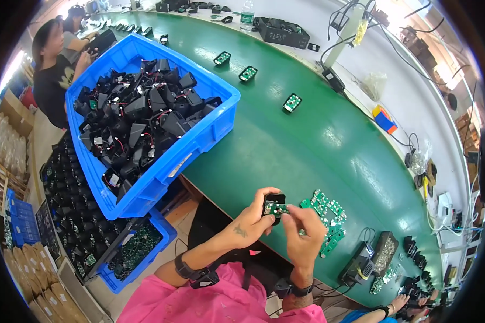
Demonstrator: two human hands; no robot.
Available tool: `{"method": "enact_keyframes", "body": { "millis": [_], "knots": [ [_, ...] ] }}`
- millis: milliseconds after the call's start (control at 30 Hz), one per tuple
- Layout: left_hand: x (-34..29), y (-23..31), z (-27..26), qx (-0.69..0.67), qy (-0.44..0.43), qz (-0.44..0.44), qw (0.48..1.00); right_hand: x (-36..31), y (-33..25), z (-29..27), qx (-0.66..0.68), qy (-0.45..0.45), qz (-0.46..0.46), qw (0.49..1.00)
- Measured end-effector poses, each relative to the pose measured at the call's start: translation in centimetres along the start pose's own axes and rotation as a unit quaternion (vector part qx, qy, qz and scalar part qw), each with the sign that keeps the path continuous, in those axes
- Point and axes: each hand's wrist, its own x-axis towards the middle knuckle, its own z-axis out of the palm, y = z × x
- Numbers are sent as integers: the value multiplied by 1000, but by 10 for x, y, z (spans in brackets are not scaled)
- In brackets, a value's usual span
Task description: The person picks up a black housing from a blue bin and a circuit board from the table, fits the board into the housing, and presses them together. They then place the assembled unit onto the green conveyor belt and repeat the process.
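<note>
Over the near edge of the green table, my left hand (248, 223) is closed around a small black plastic housing (275, 197). A green circuit board (275, 208) sits at the mouth of that housing, partly covered by fingers. My right hand (306, 237) pinches the board's right end between thumb and fingertips. Just right of my hands lies a loose pile of green circuit boards (331, 210). Farther up the table stand several black housings with boards in them, the closest being one housing (292, 102).
A large blue crate (213, 132) heaped with black wired housings stands at left. Below it are a smaller blue bin (170, 229) of boards and rows of black parts (75, 199). A black device (359, 267) with cables lies at right. Other people work at far left and lower right.
</note>
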Motion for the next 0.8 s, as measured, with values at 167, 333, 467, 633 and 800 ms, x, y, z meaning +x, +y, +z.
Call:
{"method": "enact_keyframes", "body": {
  "millis": [167,333,467,633,800],
  "knots": [
    [-3,1,2,95,10,41,995,4,-9,5,58,-95,15,994],
    [-8,11,5,118,34,9,992,-8,-1,19,15,1,8,1000],
    [-6,9,12,149,54,102,982,-13,-3,8,-91,11,-18,996],
    [-12,27,6,140,3,99,985,4,-11,-18,55,-123,106,985],
    [-16,28,6,119,-4,122,985,10,-20,-30,43,-168,85,981]
  ]
}}
